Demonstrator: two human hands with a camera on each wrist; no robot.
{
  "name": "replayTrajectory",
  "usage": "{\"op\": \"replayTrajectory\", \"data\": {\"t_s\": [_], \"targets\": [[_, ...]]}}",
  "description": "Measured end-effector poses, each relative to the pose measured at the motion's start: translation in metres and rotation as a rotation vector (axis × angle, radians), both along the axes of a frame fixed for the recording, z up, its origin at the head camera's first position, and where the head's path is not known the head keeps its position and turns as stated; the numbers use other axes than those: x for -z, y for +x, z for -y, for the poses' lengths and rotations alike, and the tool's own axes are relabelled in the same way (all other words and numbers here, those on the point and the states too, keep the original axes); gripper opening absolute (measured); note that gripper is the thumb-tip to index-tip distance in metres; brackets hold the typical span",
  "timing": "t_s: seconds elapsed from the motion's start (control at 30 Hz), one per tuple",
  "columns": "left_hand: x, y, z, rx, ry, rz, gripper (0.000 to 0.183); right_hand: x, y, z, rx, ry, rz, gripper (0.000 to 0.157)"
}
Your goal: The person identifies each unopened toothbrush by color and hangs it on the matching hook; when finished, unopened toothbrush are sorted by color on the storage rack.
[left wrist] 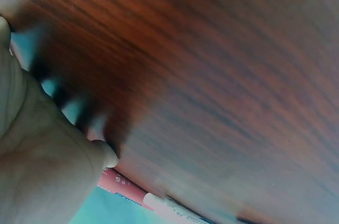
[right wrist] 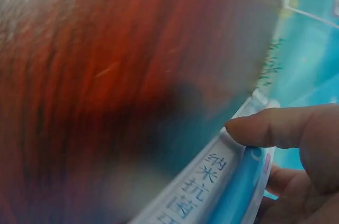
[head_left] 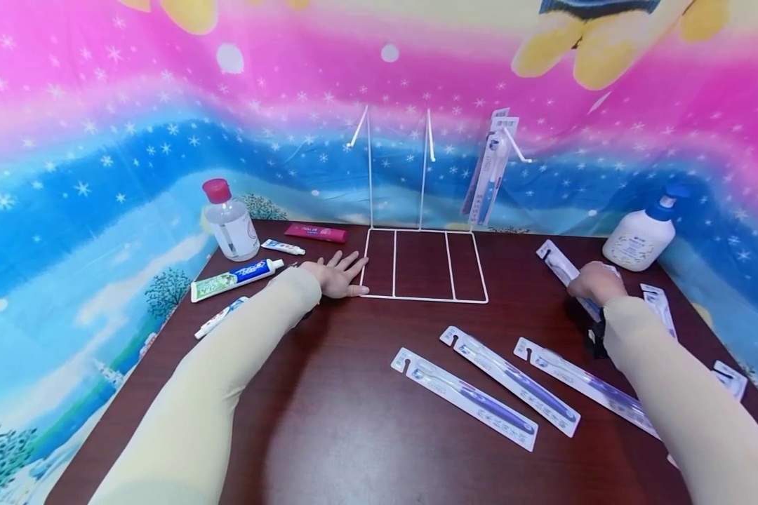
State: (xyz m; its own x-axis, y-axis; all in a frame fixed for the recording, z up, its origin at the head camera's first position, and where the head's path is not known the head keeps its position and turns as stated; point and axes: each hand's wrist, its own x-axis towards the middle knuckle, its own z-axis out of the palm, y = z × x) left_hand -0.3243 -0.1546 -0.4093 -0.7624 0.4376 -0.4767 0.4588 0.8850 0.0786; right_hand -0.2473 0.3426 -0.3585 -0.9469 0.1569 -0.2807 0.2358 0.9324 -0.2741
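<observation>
In the head view, my left hand (head_left: 340,278) lies with fingers spread at the left side of a white wire rack (head_left: 439,299), its fingertips and thumb at the base wire. At the right, my right hand (head_left: 596,282) grips a toothbrush in a blister pack (head_left: 559,263); in the right wrist view the thumb and fingers pinch the pack's edges (right wrist: 204,181). Packed toothbrushes (head_left: 494,172) hang from the rack's right hook. Three more packs with purple-handled toothbrushes, a left one (head_left: 467,400), a middle one (head_left: 512,379) and a right one (head_left: 587,386), lie on the table.
Further packs, one (head_left: 659,308) beside my right forearm, lie at the right edge. A white pump bottle (head_left: 638,238) stands back right. At the left are a red-capped clear bottle (head_left: 234,228), a green-blue toothpaste tube (head_left: 234,279), a pink tube (head_left: 316,232) and small tubes (head_left: 283,247).
</observation>
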Motion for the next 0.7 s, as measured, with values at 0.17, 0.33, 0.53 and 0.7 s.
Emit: {"op": "replayTrajectory", "data": {"t_s": [0.17, 0.33, 0.53, 0.7], "targets": [[0.009, -0.005, 0.002, -0.003, 0.018, -0.001, 0.088, -0.021, 0.012, 0.006, 0.019, -0.156, -0.132, 0.051], [0.013, -0.009, 0.003, 0.000, 0.004, -0.015, 0.089, -0.055, 0.022, 0.021, -0.016, -0.304, -0.242, 0.061], [0.014, -0.014, 0.003, -0.007, -0.017, -0.008, 0.091, -0.086, 0.046, 0.048, -0.105, -0.451, -0.413, 0.067], [0.011, -0.011, 0.003, -0.014, -0.011, 0.005, 0.091, -0.102, 0.068, 0.076, -0.180, -0.476, -0.502, 0.063]]}}
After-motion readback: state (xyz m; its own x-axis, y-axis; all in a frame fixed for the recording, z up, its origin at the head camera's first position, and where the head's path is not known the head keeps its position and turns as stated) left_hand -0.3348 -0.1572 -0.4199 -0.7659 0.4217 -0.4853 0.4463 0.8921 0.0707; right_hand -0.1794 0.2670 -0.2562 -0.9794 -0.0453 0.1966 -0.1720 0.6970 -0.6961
